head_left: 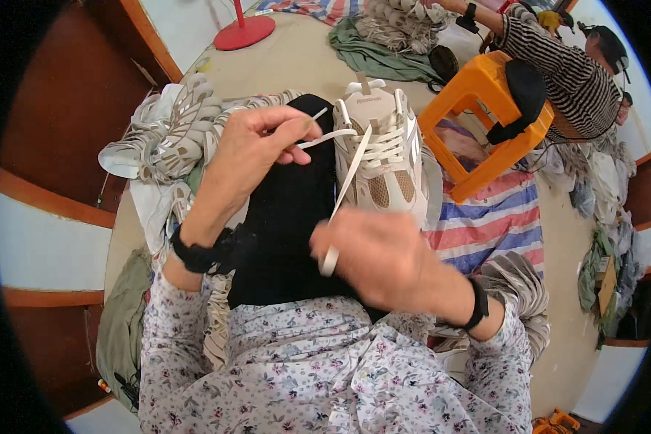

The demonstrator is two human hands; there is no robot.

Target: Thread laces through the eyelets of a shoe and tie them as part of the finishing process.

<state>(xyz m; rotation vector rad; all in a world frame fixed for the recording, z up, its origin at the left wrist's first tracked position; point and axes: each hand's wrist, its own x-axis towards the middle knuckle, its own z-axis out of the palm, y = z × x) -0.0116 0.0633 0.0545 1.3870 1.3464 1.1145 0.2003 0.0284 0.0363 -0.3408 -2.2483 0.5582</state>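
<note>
A cream and tan sneaker [392, 189] lies beside my black-clad leg [289, 217], with its tongue away from me and its toe toward me. White shoelace [383, 148] crosses its upper in several rows. Left of the shoe, my left hand [257, 145] is closed in a pinch on one lace end. The other lace length [352, 173] runs taut from the eyelets down to my right hand [380, 249]. That hand is smeared by motion, its fingers curled around the lace, and a bit of lace hangs below them. The shoe's toe is partly hidden by it.
Stacks of shoe uppers [188, 126] lie at left, with more [517, 296] by my right elbow. An orange stool [484, 123] stands on a striped sheet [492, 217] at right. Beyond it sits a person in a striped top [564, 87]. A red round base [244, 33] stands at the back.
</note>
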